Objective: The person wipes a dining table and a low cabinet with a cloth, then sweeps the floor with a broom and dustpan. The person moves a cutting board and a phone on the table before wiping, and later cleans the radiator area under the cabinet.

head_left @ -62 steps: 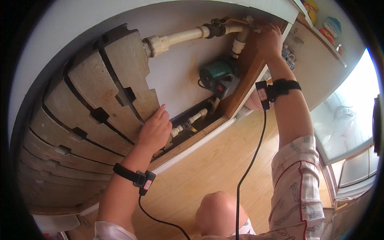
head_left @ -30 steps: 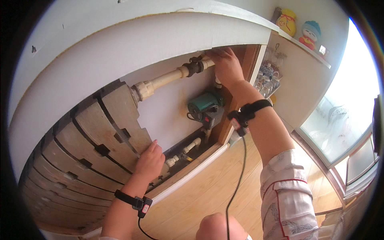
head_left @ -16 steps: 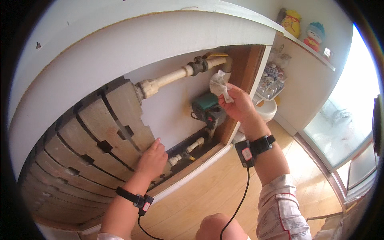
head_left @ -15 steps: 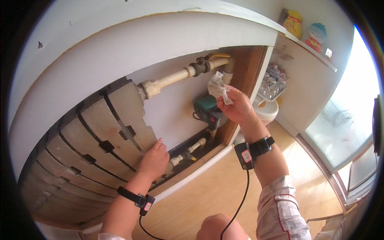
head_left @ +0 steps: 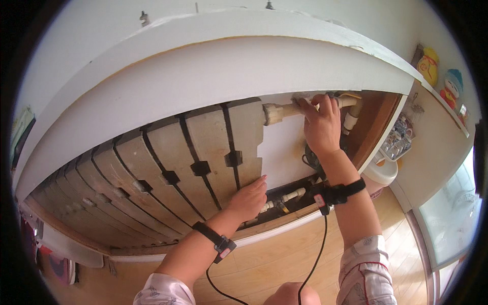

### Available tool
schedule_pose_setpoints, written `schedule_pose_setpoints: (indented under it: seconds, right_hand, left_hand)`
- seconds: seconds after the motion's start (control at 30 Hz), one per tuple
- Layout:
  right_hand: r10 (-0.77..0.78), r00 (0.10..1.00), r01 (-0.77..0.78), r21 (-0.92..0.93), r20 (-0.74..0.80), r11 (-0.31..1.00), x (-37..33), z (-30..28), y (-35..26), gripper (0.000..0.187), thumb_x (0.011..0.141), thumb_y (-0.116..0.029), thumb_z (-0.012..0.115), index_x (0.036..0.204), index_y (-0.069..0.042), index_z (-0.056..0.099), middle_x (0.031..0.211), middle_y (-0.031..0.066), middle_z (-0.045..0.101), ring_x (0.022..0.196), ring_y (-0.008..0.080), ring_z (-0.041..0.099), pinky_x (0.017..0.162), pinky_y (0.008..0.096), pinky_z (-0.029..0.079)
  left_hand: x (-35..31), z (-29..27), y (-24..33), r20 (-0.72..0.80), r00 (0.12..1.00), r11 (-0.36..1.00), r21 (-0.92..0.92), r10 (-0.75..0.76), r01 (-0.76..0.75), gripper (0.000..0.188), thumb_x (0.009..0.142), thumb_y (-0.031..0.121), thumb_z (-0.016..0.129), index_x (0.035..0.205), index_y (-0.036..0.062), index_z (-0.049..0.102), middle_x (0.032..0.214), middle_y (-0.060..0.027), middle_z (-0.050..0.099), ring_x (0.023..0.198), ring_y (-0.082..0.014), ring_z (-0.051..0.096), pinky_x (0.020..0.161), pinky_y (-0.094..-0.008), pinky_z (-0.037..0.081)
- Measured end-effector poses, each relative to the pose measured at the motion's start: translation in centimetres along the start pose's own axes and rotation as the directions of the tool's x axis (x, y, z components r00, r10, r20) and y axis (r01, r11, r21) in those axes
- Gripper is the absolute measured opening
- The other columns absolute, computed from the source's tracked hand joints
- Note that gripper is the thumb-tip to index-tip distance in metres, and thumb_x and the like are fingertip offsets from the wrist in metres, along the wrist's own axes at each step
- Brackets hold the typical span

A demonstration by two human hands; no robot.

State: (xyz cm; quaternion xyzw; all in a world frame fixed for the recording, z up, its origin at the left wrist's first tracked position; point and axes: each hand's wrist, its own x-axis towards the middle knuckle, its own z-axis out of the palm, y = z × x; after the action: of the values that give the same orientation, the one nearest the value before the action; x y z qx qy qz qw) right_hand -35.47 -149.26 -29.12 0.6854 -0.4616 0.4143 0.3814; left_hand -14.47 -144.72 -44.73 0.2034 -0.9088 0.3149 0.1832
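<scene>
My right hand (head_left: 323, 127) is closed at the beige upper pipe (head_left: 290, 111), beside its valve. A small part of a crumpled, greyish-white wipe (head_left: 301, 95) shows over the pipe at my fingertips; my hand hides the rest. My left hand (head_left: 248, 199) lies with fingers stretched out on the lower right edge of the brown-grey radiator (head_left: 208, 147), holding nothing. The radiator has several wide sections with dark gaps between them. The pipe runs from its upper right corner to the right.
A white cover panel (head_left: 244, 61) overhangs the radiator recess. Near my left hand is a lower pipe (head_left: 293, 195) with a valve. A dark pump (head_left: 311, 161) is partly hidden behind my right arm. Rightward stand a tray of glasses (head_left: 395, 145) and a white round container (head_left: 381, 172).
My right hand has moved from holding the wipe in the air to the upper pipe. My left hand still rests on the radiator's edge. The view has shifted left.
</scene>
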Motion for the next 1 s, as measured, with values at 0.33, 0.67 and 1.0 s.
schedule_pose_setpoints:
  seconds: [0.33, 0.67, 1.0]
  right_hand:
    - [0.241, 0.955, -0.281, 0.268, 0.171, 0.922, 1.5, -0.7, -0.2, 0.020, 0.080, -0.003, 0.058, 0.097, -0.005, 0.068, 0.096, 0.0146, 0.063, 0.082, 0.0294, 0.063, 0.072, 0.0348, 0.052]
    - [0.241, 0.965, -0.261, 0.311, 0.102, 0.914, 4.5, -4.4, -9.1, 0.017, 0.077, -0.002, 0.058, 0.090, 0.000, 0.068, 0.090, 0.0213, 0.064, 0.085, 0.0386, 0.061, 0.075, 0.0403, 0.049]
    - [0.101, 0.984, -0.121, 0.135, 0.144, 0.983, 6.9, -5.3, -13.0, 0.024, 0.075, 0.002, 0.056, 0.097, 0.001, 0.065, 0.094, 0.0231, 0.063, 0.092, 0.0417, 0.058, 0.082, 0.0436, 0.045]
  left_hand:
    - [0.3, -1.6, 0.1, 0.185, 0.982, 0.981, -0.180, -0.034, 0.068, 0.014, 0.074, 0.015, 0.053, 0.067, 0.0043, 0.059, 0.083, -0.0100, 0.056, 0.098, -0.0248, 0.052, 0.113, -0.0383, 0.022]
    - [-11.7, -11.3, 6.2, 0.411, 0.820, 0.632, -0.525, -0.399, 0.571, 0.037, 0.075, 0.026, 0.068, 0.104, 0.0044, 0.061, 0.126, -0.0186, 0.045, 0.122, -0.0348, 0.038, 0.100, -0.0451, 0.033]
    - [-24.5, -14.7, 11.7, 0.525, 0.633, 0.388, -0.508, -0.568, 0.769, 0.038, 0.075, 0.029, 0.071, 0.105, 0.0073, 0.062, 0.119, -0.0138, 0.049, 0.112, -0.0323, 0.046, 0.091, -0.0409, 0.044]
